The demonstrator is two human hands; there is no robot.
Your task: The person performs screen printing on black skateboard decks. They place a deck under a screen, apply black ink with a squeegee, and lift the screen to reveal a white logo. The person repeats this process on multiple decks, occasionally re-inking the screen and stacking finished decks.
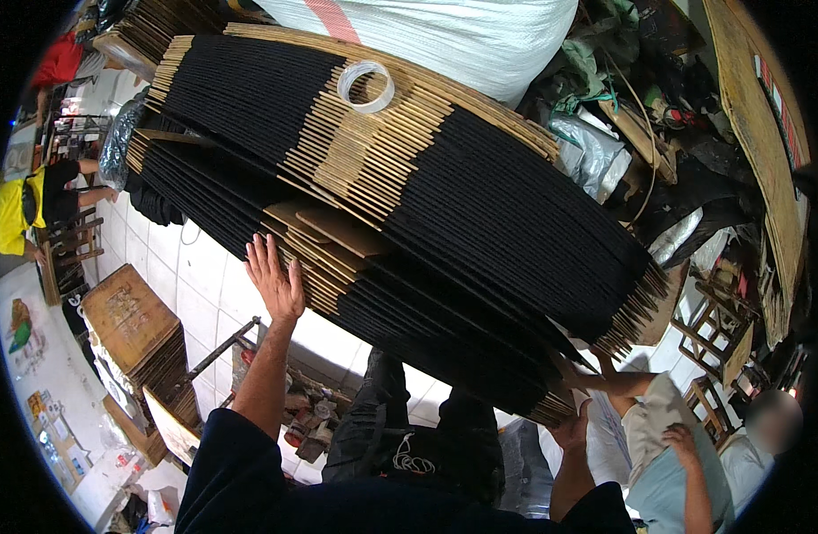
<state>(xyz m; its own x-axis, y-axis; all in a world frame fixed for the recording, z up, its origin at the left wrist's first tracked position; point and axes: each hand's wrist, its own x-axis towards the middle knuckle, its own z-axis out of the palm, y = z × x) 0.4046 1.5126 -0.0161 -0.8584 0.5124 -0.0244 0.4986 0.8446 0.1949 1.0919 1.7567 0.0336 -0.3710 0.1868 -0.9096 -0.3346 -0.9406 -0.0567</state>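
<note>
One head-worn fisheye view only, looking steeply down over own forearms rising from the lower edge, rim bending every straight line. Close in on the stacked racks of black sticks (400,205) filling mid-frame, white tiled floor (195,285) far below, nothing shared with another view

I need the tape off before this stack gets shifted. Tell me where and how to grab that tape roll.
Take the tape roll by its ring wall, thumb outside and fingers through the open centre, coming down from above. It lies flat and loose on the bare bamboo band of the top stick rack, with nothing on or against it. The left hand is lower, pressed flat on the racks' near edge.
</note>
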